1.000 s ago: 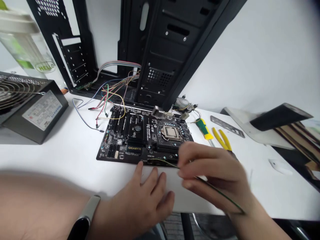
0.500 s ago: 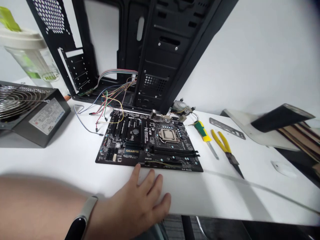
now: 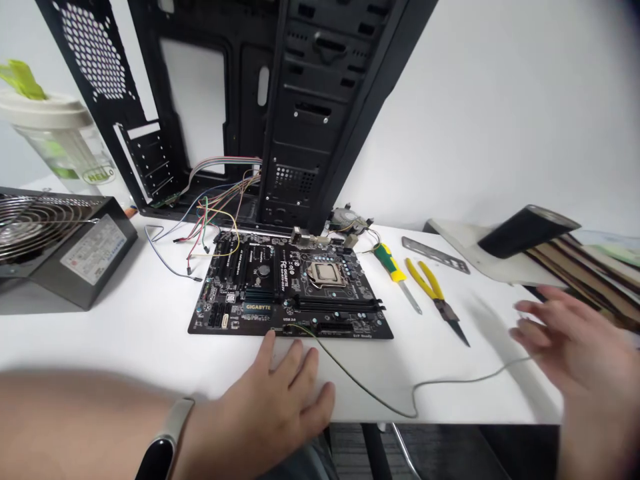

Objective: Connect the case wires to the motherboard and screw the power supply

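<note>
My left hand (image 3: 275, 400) lies with fingers spread at the front edge of a black Gigabyte motherboard (image 3: 260, 287). Its index fingertip touches or nearly touches the board's edge. A metal-topped processor (image 3: 327, 274) sits in the board's socket. At the right, my right hand (image 3: 580, 347) is raised over the table with curled fingers, smeared by motion; whether anything is between them cannot be made out. A thin dark green cable (image 3: 370, 397) runs from the board's front edge, dips at the table edge, and reaches toward my right hand, where its far end is hidden.
Behind the board stands an open black computer case (image 3: 310, 133) with loose coloured wires (image 3: 220, 217). A power supply (image 3: 70, 247) and a lidded cup (image 3: 70, 140) are at left. A screwdriver (image 3: 395, 270), yellow-handled pliers (image 3: 433, 293) and a metal plate (image 3: 435, 255) lie right of the board.
My right hand has come into view at the right. The thin cable has shifted and now hangs in a curve from the board's front edge. My left hand has stayed at the board.
</note>
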`<state>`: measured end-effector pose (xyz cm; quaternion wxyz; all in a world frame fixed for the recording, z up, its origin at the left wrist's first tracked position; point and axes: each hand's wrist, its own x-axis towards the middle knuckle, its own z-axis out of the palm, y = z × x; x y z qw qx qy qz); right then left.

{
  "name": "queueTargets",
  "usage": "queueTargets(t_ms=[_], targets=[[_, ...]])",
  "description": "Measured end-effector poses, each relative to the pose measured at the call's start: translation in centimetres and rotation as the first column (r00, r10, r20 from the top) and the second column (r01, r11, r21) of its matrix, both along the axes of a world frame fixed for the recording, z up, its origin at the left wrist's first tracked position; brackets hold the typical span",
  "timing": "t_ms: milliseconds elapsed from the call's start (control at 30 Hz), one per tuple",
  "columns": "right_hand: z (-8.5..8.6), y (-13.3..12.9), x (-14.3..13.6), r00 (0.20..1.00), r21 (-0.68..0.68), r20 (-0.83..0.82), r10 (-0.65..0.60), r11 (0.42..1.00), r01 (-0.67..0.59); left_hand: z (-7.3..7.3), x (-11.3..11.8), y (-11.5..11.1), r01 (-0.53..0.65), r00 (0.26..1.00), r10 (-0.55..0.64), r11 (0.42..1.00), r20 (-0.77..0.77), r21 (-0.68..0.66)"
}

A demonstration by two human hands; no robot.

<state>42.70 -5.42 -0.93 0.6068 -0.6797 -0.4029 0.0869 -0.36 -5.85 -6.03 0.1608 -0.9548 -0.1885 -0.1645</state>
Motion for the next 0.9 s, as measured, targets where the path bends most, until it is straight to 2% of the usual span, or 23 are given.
queueTargets(t_ms=[33, 67, 100, 133, 200, 233, 300, 400, 467, 533, 600, 733, 800, 900], targets=[[-0.5, 0.9, 0.2, 0.982, -0.082, -0.186, -0.032, 0.997, 0.017, 0.0, 0.0, 0.0, 0.001, 1.0, -0.001, 1.0, 0.007, 0.0], [-1.0, 1.8, 0.1, 0.951, -0.13, -0.299, -0.083, 0.99, 0.046, 0.0, 0.0, 0.0, 0.002, 1.0, -0.002, 1.0, 0.01, -0.001], [-1.3, 2.7, -0.2, 0.924, -0.178, -0.367, -0.107, 0.983, 0.043, 0.1, 0.0, 0.0, 0.003, 1.0, -0.003, 1.0, 0.012, -0.003], [-1.5, 3.4, -0.7, 0.924, -0.177, -0.351, -0.151, 0.98, 0.093, 0.2, 0.0, 0.0, 0.005, 1.0, -0.005, 1.0, 0.008, -0.008], [-1.4, 4.6, -2.1, 0.936, -0.108, -0.161, -0.314, 0.948, 0.299, 0.4, 0.0, 0.1, 0.012, 1.0, -0.012, 1.0, -0.014, -0.02], [-1.1, 5.1, -2.8, 0.932, -0.078, -0.026, -0.362, 0.93, 0.359, 0.5, -0.1, 0.1, 0.017, 0.999, -0.018, 1.0, -0.027, -0.025], [-0.2, 5.9, -4.2, 0.878, 0.067, 0.284, -0.386, 0.921, 0.384, 0.7, -0.1, 0.2, 0.027, 0.999, -0.028, 0.999, -0.041, -0.031], [1.6, 7.1, -6.3, 0.747, 0.212, 0.595, -0.296, 0.955, 0.209, 1.0, -0.1, 0.3, 0.036, 0.999, -0.037, 0.999, -0.038, -0.035], [2.9, 8.0, -8.0, 0.589, 0.207, 0.785, -0.19, 0.977, 0.039, 1.0, -0.2, 0.3, 0.037, 0.998, -0.038, 0.999, -0.043, -0.034], [4.1, 9.0, -10.3, 0.444, 0.127, 0.893, -0.077, 0.988, -0.085, 0.9, -0.2, 0.3, 0.038, 0.998, -0.039, 0.999, -0.041, -0.031], [5.2, 9.7, -13.1, 0.377, 0.087, 0.926, -0.007, 0.977, -0.196, 0.8, -0.2, 0.4, 0.043, 0.999, -0.044, 0.999, -0.023, -0.029], [6.9, 10.6, -18.5, 0.302, -0.064, 0.934, 0.19, 0.921, -0.384, 0.3, -0.2, 0.5, 0.049, 0.999, -0.049, 0.998, 0.016, -0.028], [7.4, 10.8, -20.5, 0.242, -0.183, 0.919, 0.312, 0.879, -0.44, 0.1, -0.1, 0.5, 0.049, 0.998, -0.048, 0.998, 0.052, -0.027], [7.8, 11.5, -22.5, 0.212, -0.303, 0.872, 0.442, 0.825, -0.476, -0.1, 0.0, 0.6, 0.049, 0.993, -0.047, 0.999, 0.105, -0.017]])
